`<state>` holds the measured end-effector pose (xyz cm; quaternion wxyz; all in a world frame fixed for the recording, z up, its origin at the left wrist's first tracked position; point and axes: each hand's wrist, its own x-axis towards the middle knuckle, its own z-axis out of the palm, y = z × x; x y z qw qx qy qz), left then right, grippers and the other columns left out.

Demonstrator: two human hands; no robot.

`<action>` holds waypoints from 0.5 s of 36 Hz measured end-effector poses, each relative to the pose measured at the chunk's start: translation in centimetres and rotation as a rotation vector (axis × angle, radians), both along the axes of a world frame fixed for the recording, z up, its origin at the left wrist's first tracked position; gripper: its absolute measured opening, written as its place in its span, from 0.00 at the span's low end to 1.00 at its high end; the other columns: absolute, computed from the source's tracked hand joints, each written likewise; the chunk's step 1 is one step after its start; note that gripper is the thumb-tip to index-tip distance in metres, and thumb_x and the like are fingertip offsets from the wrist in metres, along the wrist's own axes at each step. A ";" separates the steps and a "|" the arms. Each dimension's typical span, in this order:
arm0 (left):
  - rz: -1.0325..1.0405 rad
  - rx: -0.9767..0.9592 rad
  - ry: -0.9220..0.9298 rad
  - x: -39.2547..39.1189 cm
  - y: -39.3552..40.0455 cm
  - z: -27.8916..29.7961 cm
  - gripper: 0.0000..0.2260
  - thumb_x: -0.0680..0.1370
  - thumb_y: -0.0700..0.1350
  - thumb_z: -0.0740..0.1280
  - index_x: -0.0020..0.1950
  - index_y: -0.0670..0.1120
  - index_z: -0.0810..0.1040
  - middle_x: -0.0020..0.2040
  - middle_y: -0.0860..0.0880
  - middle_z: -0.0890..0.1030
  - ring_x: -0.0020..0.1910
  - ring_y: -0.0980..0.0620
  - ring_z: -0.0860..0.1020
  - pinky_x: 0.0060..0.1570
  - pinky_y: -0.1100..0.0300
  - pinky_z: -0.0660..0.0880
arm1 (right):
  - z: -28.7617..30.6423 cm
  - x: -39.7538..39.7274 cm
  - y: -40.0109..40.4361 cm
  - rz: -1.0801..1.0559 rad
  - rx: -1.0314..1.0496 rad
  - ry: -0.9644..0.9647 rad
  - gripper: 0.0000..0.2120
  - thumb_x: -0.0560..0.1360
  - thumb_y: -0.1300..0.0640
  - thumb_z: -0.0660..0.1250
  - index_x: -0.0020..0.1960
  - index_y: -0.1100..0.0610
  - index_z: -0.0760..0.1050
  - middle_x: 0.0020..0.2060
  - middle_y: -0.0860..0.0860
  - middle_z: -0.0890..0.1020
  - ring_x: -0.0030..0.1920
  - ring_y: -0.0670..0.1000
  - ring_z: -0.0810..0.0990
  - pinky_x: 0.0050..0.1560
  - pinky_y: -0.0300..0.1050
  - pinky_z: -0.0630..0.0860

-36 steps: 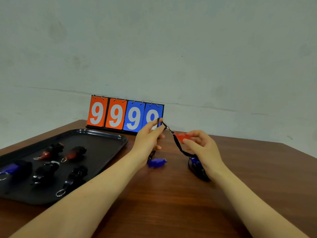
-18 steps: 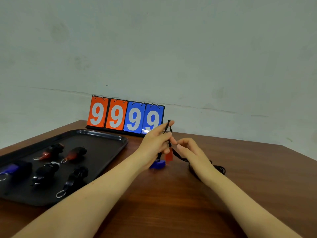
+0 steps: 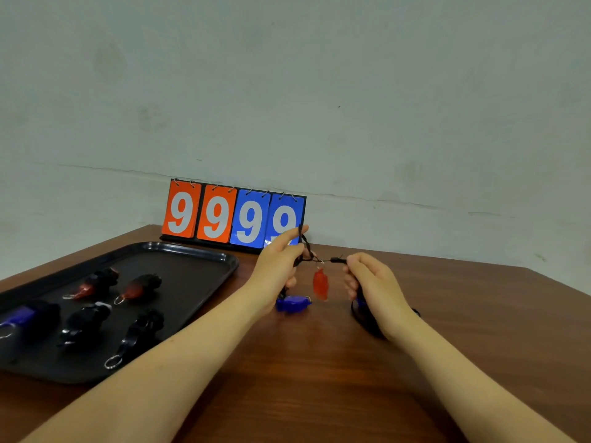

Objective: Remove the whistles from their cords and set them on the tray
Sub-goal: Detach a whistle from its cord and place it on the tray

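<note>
Light: dim, even, soft
Shadows: faint, under the left hand (image 3: pixel 275 266)
Glare: sheen on the table (image 3: pixel 319 362) near the forearms
Blur: soft detail left of that hand
Distortion: wide-angle bending at edges
</note>
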<state>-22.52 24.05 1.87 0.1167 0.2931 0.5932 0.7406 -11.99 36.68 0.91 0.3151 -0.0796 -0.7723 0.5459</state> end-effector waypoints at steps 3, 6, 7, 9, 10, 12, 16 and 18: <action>0.019 -0.070 0.029 -0.1 0.2 0.0 0.18 0.82 0.41 0.60 0.69 0.57 0.70 0.34 0.49 0.75 0.25 0.56 0.59 0.24 0.62 0.58 | 0.1 0.0 0.1 0.013 -0.074 0.047 0.14 0.82 0.58 0.57 0.39 0.59 0.72 0.25 0.47 0.66 0.27 0.46 0.63 0.30 0.40 0.62; 0.002 -0.156 0.109 0.4 0.2 0.0 0.23 0.81 0.43 0.61 0.75 0.58 0.62 0.26 0.57 0.76 0.26 0.53 0.66 0.25 0.61 0.65 | 0.3 0.1 0.1 0.033 -0.164 0.102 0.14 0.81 0.59 0.58 0.38 0.59 0.71 0.24 0.46 0.64 0.26 0.46 0.61 0.29 0.40 0.60; -0.001 -0.183 0.152 0.7 0.2 0.1 0.25 0.81 0.44 0.62 0.76 0.58 0.59 0.31 0.58 0.80 0.30 0.48 0.74 0.31 0.57 0.73 | 0.4 0.1 0.1 0.043 -0.195 0.118 0.13 0.81 0.59 0.58 0.38 0.60 0.71 0.24 0.47 0.64 0.27 0.46 0.61 0.29 0.40 0.60; -0.011 -0.212 0.221 1.1 0.1 0.0 0.30 0.80 0.46 0.65 0.78 0.56 0.54 0.45 0.52 0.84 0.45 0.46 0.82 0.49 0.49 0.77 | 0.7 0.3 0.2 0.067 -0.237 0.141 0.13 0.81 0.60 0.58 0.38 0.60 0.70 0.25 0.49 0.64 0.27 0.47 0.62 0.29 0.41 0.61; -0.026 -0.218 0.238 1.2 0.1 -0.1 0.33 0.79 0.47 0.67 0.78 0.55 0.52 0.50 0.50 0.84 0.46 0.49 0.82 0.53 0.47 0.76 | 0.8 0.4 0.3 0.078 -0.245 0.152 0.13 0.81 0.60 0.57 0.38 0.60 0.70 0.25 0.49 0.64 0.27 0.47 0.62 0.29 0.41 0.62; -0.048 -0.266 0.267 1.2 0.2 -0.2 0.39 0.76 0.49 0.71 0.79 0.56 0.49 0.56 0.48 0.82 0.51 0.47 0.81 0.56 0.49 0.76 | 0.8 0.5 0.4 0.092 -0.252 0.177 0.14 0.81 0.61 0.57 0.37 0.59 0.70 0.26 0.49 0.65 0.27 0.47 0.63 0.28 0.41 0.62; -0.086 -0.324 0.313 1.7 0.1 -0.3 0.39 0.76 0.44 0.71 0.79 0.55 0.49 0.43 0.60 0.79 0.31 0.67 0.78 0.30 0.71 0.73 | 1.0 0.3 0.6 0.015 -0.246 0.197 0.14 0.80 0.62 0.57 0.36 0.58 0.69 0.25 0.48 0.65 0.27 0.48 0.63 0.29 0.42 0.63; -0.134 -0.273 0.245 1.7 0.1 -0.2 0.35 0.77 0.40 0.68 0.77 0.56 0.53 0.42 0.54 0.81 0.24 0.63 0.75 0.25 0.69 0.69 | 0.9 0.3 1.0 -0.082 -0.191 0.174 0.14 0.80 0.60 0.58 0.36 0.58 0.68 0.25 0.48 0.65 0.28 0.49 0.62 0.30 0.43 0.63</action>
